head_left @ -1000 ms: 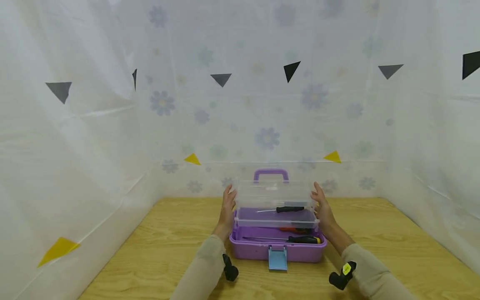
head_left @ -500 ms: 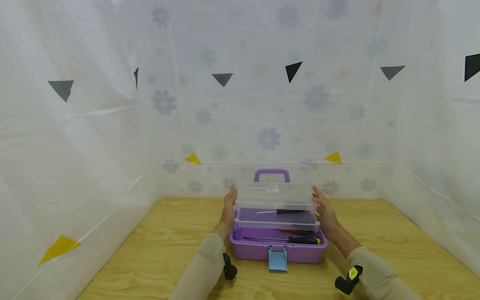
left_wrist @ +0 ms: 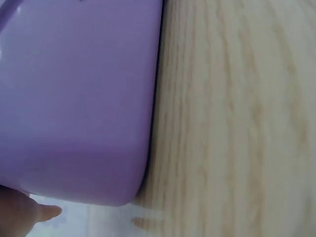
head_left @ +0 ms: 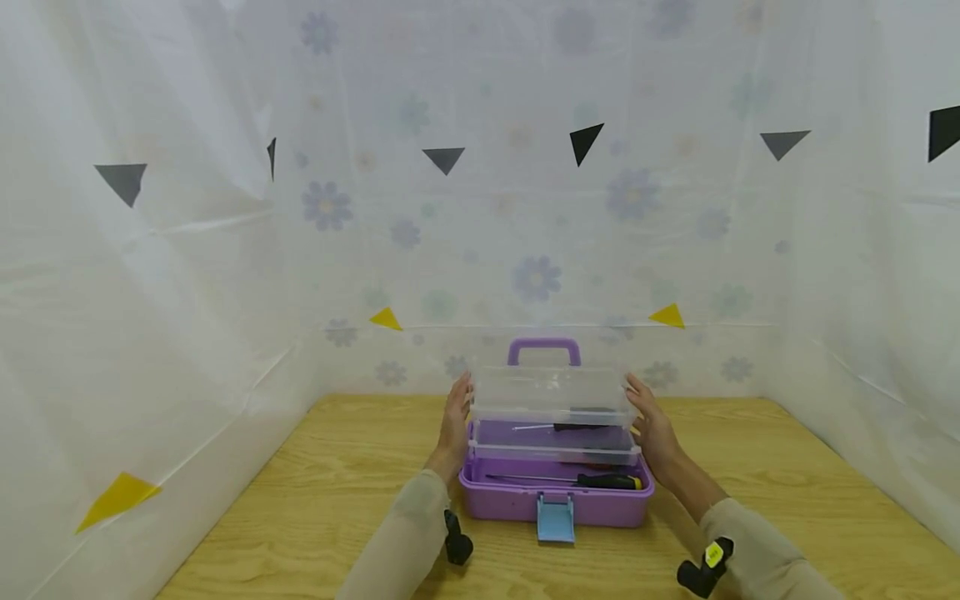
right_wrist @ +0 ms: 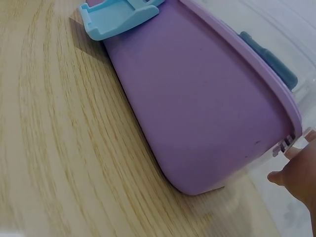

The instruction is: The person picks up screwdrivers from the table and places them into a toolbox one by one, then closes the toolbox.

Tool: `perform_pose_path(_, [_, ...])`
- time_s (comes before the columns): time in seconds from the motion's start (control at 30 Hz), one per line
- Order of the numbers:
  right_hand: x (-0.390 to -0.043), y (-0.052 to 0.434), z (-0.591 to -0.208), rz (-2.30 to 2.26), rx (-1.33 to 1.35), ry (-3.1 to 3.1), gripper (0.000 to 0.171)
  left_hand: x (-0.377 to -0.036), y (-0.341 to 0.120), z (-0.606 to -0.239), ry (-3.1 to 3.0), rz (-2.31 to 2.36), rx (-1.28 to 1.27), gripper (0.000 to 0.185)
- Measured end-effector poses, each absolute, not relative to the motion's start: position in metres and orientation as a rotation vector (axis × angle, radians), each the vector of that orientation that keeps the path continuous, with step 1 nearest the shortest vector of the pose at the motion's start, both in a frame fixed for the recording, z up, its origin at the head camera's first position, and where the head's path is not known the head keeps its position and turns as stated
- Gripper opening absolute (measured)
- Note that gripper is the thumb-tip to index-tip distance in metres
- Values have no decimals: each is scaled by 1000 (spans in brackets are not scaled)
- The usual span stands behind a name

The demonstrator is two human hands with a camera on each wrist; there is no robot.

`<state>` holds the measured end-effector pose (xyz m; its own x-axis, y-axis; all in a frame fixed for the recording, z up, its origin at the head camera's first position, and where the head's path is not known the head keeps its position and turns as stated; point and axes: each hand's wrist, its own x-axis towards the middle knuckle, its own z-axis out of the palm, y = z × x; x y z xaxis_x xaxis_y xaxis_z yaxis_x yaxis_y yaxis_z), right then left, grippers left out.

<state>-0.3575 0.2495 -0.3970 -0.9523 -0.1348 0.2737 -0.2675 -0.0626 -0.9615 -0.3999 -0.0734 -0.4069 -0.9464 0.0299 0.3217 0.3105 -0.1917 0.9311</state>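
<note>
A purple toolbox (head_left: pixel 498 505) stands on the table with its clear lid (head_left: pixel 517 387) raised. Inside is a clear tray (head_left: pixel 510 456), and a black-handled screwdriver (head_left: pixel 581 427) shows in it. Lower down, in the purple base, lies a longer black-and-yellow screwdriver (head_left: pixel 609 481). My left hand (head_left: pixel 452 432) is at the box's left side, fingers pointing up along the clear parts. At the right side my right hand (head_left: pixel 656 433) touches the clear parts with its fingers extended. The toolbox itself hides some fingertips in both wrist views.
A light blue latch (head_left: pixel 555 521) hangs down at the toolbox's front. The purple handle (head_left: pixel 543 343) rises behind the lid. Wood-grain table (head_left: pixel 337 500) surrounds the box, and pale flowered sheeting (head_left: pixel 480 233) hangs behind and at both sides.
The clear tray has sunk a little toward the base, now covering more of the reddish tool below. The lid's lower edge has dropped slightly too. My right forearm has shifted a little right.
</note>
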Motion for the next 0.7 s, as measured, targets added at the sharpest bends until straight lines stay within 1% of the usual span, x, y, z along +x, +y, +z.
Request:
perform_pose_path(0.27, [-355, 250, -397, 2127, 425, -2104, 71, -397, -76, -409, -1798, -2247, -319, 65])
perform_pose_path(0.5, [-349, 254, -397, 2094, 450, -2124, 69, -396, -77, -412, -1825, -2188, -363, 63])
perform_pose_path(0.7, [-349, 255, -397, 2078, 480, -2141, 69, -394, -81, -409, -1862, -2164, -362, 66])
